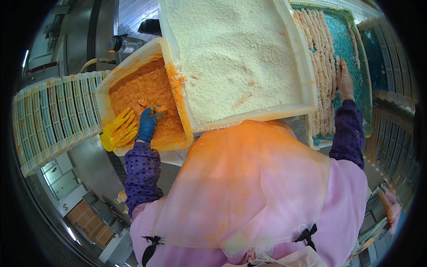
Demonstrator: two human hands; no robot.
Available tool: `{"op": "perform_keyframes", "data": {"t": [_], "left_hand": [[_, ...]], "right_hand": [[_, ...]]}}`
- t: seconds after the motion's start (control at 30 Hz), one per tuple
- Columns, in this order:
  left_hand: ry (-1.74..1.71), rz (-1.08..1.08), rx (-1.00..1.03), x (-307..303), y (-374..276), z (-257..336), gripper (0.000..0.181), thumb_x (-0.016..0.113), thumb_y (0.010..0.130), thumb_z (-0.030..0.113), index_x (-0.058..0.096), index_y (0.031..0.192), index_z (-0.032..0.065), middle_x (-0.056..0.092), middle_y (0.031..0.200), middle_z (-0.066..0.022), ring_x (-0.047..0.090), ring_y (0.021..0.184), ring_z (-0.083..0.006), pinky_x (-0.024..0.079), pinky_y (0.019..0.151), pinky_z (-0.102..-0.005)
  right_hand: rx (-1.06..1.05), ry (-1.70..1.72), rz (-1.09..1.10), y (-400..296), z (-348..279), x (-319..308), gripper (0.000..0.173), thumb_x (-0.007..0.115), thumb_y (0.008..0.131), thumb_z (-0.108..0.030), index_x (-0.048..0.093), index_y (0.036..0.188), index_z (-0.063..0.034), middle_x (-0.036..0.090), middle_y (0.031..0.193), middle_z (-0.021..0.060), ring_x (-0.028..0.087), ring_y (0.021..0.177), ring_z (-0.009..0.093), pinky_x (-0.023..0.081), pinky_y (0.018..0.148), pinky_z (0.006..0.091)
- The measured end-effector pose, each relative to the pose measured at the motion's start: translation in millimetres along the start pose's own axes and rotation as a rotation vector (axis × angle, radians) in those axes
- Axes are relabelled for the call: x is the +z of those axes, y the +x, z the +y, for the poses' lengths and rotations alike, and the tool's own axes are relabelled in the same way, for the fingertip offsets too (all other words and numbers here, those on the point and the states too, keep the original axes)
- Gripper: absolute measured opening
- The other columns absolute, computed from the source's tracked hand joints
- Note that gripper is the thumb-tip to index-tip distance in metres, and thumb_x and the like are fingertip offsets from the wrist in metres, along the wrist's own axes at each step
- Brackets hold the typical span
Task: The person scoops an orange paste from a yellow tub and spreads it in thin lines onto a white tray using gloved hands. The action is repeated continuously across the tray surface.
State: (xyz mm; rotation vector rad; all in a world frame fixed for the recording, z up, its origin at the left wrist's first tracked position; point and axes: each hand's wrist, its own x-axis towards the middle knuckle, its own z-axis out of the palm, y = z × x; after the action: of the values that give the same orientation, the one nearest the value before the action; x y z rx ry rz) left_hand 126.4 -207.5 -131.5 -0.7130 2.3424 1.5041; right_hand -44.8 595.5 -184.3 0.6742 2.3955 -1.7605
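My left hand, in a blue glove, reaches into orange battered strips in a white plastic tub; its fingertips are partly sunk in the batter, so their grip is unclear. A yellow rubber glove lies over the tub's near left corner. In the middle, a large white tub holds pale breadcrumbs with a few orange-stained patches. My right hand is over a green-lined tray, its fingers beside the nearest row of breaded strips. Whether it holds a strip cannot be told.
Stacked white plastic crates stand at the left, and more crates at the right. Beyond the batter tub are a clear bottle and a dark phone-like object on a metal table. Another person is partly visible at lower right.
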Motion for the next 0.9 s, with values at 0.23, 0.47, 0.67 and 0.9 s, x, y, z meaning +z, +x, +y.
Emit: {"op": "perform_keyframes", "data": {"t": [0.23, 0.47, 0.67, 0.9], "left_hand": [[-0.234, 0.048, -0.141, -8.1, -37.3, -8.8, 0.021, 0.066, 0.095, 0.008, 0.068, 0.113, -0.0026, 0.071, 0.098, -0.0088, 0.065, 0.082, -0.0190, 0.053, 0.079, -0.0318], [-0.385, 0.101, 0.073, -21.5, -60.4, 70.8, 0.023, 0.066, 0.098, 0.011, 0.068, 0.116, -0.0024, 0.071, 0.101, -0.0096, 0.067, 0.087, -0.0190, 0.056, 0.084, -0.0326], [-0.133, -0.222, 0.173, 15.9, -65.0, 218.1, 0.031, 0.064, 0.101, 0.017, 0.068, 0.125, -0.0022, 0.071, 0.105, -0.0077, 0.065, 0.087, -0.0149, 0.052, 0.080, -0.0282], [0.729, -0.276, 0.466, 137.4, 26.2, 206.7, 0.021, 0.065, 0.093, 0.016, 0.077, 0.106, 0.0043, 0.072, 0.091, -0.0114, 0.068, 0.080, -0.0202, 0.052, 0.074, -0.0333]], "right_hand": [[-0.010, 0.097, 0.176, -62.7, -9.6, 2.2, 0.066, 0.036, 0.110, -0.050, 0.033, 0.160, -0.0088, 0.033, 0.165, 0.0091, 0.029, 0.153, 0.023, 0.021, 0.126, 0.0378], [-0.073, 0.098, 0.124, -96.3, -7.5, 13.9, 0.056, 0.044, 0.110, -0.040, 0.043, 0.153, -0.0046, 0.046, 0.156, 0.0119, 0.040, 0.146, 0.023, 0.029, 0.122, 0.0367], [-0.433, 0.100, 0.063, -98.3, -107.3, 85.6, 0.043, 0.054, 0.108, -0.027, 0.058, 0.140, -0.0005, 0.060, 0.141, 0.0128, 0.055, 0.132, 0.021, 0.039, 0.115, 0.0340], [-0.553, -0.341, -0.662, -153.0, -157.6, 204.3, 0.027, 0.067, 0.099, -0.027, 0.075, 0.119, -0.0090, 0.075, 0.114, 0.0103, 0.071, 0.101, 0.023, 0.055, 0.089, 0.0357]]}}
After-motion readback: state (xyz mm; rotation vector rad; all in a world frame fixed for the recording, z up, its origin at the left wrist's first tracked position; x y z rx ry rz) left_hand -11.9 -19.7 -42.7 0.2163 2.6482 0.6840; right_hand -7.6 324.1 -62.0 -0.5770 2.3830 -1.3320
